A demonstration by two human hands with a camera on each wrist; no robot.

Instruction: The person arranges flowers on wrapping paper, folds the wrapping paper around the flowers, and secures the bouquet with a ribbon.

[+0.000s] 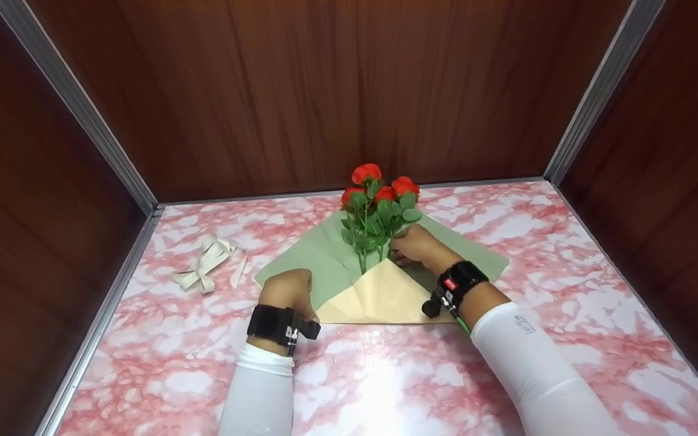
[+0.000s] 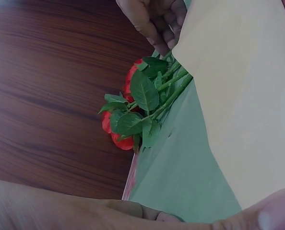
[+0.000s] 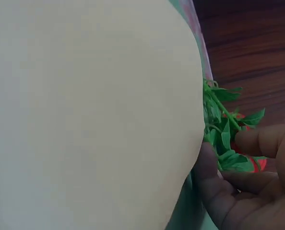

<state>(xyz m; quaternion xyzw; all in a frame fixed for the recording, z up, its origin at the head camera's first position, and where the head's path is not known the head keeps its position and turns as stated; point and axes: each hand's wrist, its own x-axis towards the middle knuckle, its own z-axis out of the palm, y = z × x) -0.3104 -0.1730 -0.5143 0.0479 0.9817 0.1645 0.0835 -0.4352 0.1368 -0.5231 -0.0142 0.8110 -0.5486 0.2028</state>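
Observation:
Several red roses (image 1: 366, 174) with leafy green stems lie on a sheet of green wrapping paper (image 1: 319, 248). Its cream side is folded up as a pointed flap (image 1: 379, 297) over the lower stem ends, which are hidden. At the paper's left corner, my left hand (image 1: 286, 290) grips the folded edge; its thumb (image 2: 277, 211) lies along the cream flap in the left wrist view. My right hand (image 1: 418, 245) is among the stems just above the flap's tip, its fingers curled at a rose stem (image 3: 221, 103). The right thumb reaches the flap's edge.
A loose bundle of cream ribbon (image 1: 209, 263) lies to the left on the pink-and-white marbled table (image 1: 349, 387). Dark wood panels (image 1: 300, 97) with metal corner strips (image 1: 597, 91) wall in the back and both sides.

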